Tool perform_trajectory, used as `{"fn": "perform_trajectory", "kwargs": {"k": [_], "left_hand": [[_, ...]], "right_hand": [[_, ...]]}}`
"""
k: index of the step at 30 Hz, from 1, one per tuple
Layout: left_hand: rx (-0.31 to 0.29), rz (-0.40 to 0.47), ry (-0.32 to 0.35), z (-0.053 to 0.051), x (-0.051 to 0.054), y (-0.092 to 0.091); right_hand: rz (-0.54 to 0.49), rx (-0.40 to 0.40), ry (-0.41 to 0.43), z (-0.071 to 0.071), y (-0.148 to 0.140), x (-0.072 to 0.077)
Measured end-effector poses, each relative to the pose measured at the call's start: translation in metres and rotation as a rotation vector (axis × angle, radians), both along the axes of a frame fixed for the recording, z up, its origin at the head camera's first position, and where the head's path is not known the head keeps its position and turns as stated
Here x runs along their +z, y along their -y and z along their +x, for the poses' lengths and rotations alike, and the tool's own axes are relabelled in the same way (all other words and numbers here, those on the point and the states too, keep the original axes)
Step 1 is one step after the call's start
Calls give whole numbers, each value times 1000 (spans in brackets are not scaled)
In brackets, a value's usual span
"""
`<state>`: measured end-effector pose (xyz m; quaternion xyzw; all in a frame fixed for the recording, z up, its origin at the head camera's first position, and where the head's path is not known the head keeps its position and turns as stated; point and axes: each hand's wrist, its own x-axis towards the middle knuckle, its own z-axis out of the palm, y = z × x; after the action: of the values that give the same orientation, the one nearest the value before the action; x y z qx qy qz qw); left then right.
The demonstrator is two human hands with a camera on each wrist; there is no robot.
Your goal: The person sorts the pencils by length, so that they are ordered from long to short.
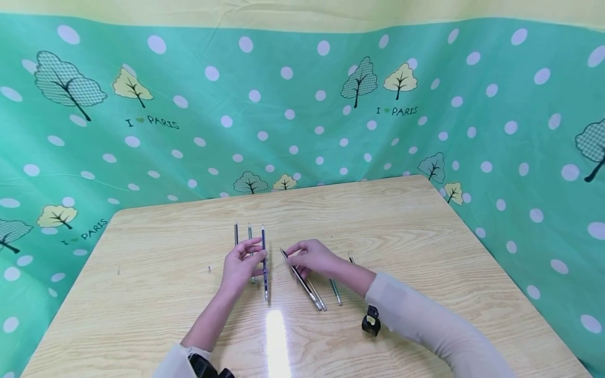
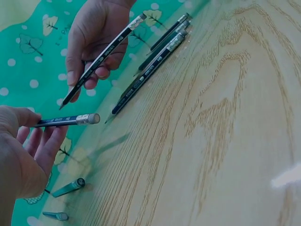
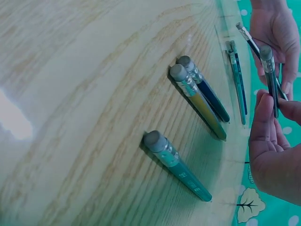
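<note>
Left fingers (image 2: 56, 147) pinch one blue pencil (image 2: 63, 121); right fingers (image 3: 263, 123) pinch one black pencil (image 2: 106, 57)

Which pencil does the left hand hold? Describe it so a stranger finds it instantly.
Start at the table, then find the left hand over it. It pinches a dark blue pencil. Two other pencils lie just left of it on the table; this one is held up off the surface.

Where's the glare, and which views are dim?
Head: bright, glare streak on the table near the bottom edge; left wrist: dimmer, glare at right edge, soft shadow near the pencil in the left hand; right wrist: also dimmer, glare at left edge.
</note>
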<state>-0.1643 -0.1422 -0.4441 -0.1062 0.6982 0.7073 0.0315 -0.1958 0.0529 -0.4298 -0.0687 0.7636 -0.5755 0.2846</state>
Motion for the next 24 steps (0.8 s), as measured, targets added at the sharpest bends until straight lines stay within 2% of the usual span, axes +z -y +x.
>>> {"fn": "perform_trajectory", "kwargs": {"k": [7,24], "left_hand": [[18,14,-1,0,-1,-2],[3,25,2,-1,3,-11]], "right_hand": [[-21,-67,2,-4,0,3],[-150,-194,15,-12,4,15]]}}
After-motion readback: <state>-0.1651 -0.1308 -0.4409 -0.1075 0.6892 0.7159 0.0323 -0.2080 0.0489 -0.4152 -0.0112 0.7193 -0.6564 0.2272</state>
